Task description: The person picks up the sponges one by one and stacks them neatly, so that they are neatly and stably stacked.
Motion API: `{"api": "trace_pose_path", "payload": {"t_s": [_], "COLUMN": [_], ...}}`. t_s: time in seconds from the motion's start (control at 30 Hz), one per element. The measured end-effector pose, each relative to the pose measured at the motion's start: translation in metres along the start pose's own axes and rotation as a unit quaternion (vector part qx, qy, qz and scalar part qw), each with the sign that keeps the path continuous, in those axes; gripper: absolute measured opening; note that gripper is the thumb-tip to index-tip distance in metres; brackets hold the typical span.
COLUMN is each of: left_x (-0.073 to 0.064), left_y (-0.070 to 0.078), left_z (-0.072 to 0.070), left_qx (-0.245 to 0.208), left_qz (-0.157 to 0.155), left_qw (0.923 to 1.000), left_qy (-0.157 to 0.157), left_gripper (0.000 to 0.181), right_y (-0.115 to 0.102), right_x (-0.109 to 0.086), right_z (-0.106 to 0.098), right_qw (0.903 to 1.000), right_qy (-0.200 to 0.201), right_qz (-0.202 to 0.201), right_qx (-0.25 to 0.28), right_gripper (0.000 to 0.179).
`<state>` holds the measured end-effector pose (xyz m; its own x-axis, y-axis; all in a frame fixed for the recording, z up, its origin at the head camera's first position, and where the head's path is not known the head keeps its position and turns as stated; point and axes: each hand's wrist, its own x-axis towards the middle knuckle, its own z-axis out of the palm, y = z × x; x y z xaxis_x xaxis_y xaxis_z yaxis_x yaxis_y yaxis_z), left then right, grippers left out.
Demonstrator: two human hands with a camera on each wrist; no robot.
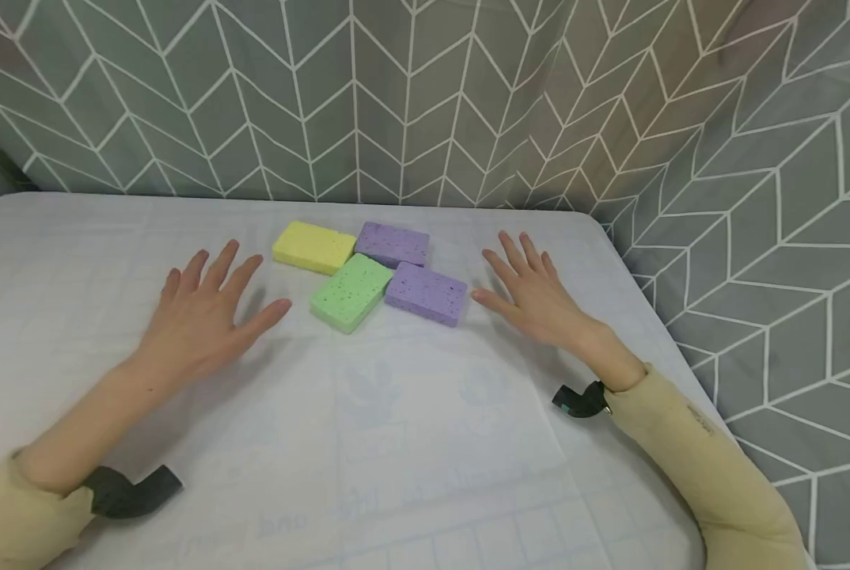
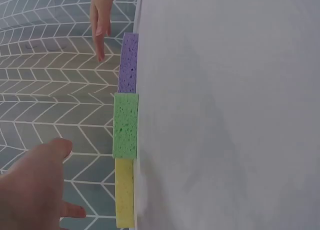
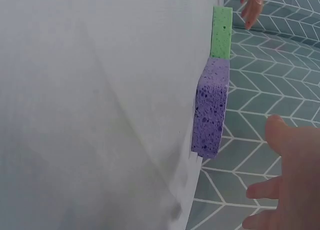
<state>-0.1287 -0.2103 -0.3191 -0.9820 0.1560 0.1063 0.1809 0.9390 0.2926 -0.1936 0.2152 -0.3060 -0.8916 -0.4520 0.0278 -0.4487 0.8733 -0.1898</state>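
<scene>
Four sponges would be too exact a tally, so several sponges lie grouped at the table's far middle: a yellow sponge (image 1: 314, 247), a green sponge (image 1: 351, 292), a rear purple sponge (image 1: 392, 244) and a front purple sponge (image 1: 426, 294). To their left my left hand (image 1: 195, 317) hovers over the table with fingers spread, its thumb nearest the green sponge. On the other side my right hand (image 1: 532, 293) is likewise spread, thumb close to the front purple sponge. Both hands hold nothing. In the right wrist view the purple sponge (image 3: 211, 109) stands before the green sponge (image 3: 221, 32).
A white cloth (image 1: 368, 443) with faint printing covers the table. Grey curtains (image 1: 382, 95) with white chevron lines hang behind it and along the right side. Black wrist mounts (image 1: 136, 491) stick out from both beige sleeves (image 1: 710, 467).
</scene>
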Motion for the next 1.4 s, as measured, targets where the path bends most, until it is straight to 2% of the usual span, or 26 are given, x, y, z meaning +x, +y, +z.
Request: {"api": "trace_pose_path", "payload": {"t_s": [0.17, 0.3, 0.4, 0.5, 0.7, 0.87, 0.97, 1.3, 1.4], "left_x": [0.003, 0.006, 0.007, 0.009, 0.010, 0.011, 0.012, 0.014, 0.015], "left_y": [0.006, 0.011, 0.014, 0.016, 0.017, 0.017, 0.017, 0.018, 0.022], "left_z": [0.006, 0.011, 0.014, 0.019, 0.031, 0.039, 0.040, 0.047, 0.049], "left_qx": [-0.035, -0.104, -0.166, -0.219, -0.317, -0.348, -0.361, -0.398, -0.403], "left_qz": [0.006, 0.001, -0.011, -0.021, -0.008, 0.005, 0.004, 0.008, 0.008], "left_qw": [0.9993, 0.9941, 0.9849, 0.9745, 0.9484, 0.9369, 0.9314, 0.9151, 0.9129], "left_qy": [-0.009, -0.033, -0.047, -0.046, 0.000, 0.035, 0.041, 0.065, 0.062], "left_gripper": [0.085, 0.080, 0.074, 0.067, 0.051, 0.046, 0.044, 0.037, 0.037], "right_y": [-0.005, -0.008, -0.009, -0.009, -0.008, -0.009, -0.010, -0.016, -0.018], "right_x": [0.003, 0.005, 0.005, 0.007, 0.011, 0.014, 0.015, 0.017, 0.019], "right_z": [0.005, 0.009, 0.013, 0.017, 0.026, 0.034, 0.039, 0.051, 0.054], "right_qw": [0.9995, 0.9972, 0.9929, 0.9868, 0.9677, 0.9505, 0.9460, 0.9464, 0.9478], "right_qy": [0.013, 0.023, 0.032, 0.041, 0.067, 0.066, 0.060, 0.079, 0.079], "right_qz": [-0.012, -0.016, -0.013, -0.010, -0.001, 0.009, 0.009, -0.019, -0.024], "right_qx": [0.028, 0.069, 0.113, 0.156, 0.243, 0.304, 0.318, 0.313, 0.308], "right_gripper": [0.077, 0.076, 0.074, 0.072, 0.062, 0.056, 0.056, 0.059, 0.061]}}
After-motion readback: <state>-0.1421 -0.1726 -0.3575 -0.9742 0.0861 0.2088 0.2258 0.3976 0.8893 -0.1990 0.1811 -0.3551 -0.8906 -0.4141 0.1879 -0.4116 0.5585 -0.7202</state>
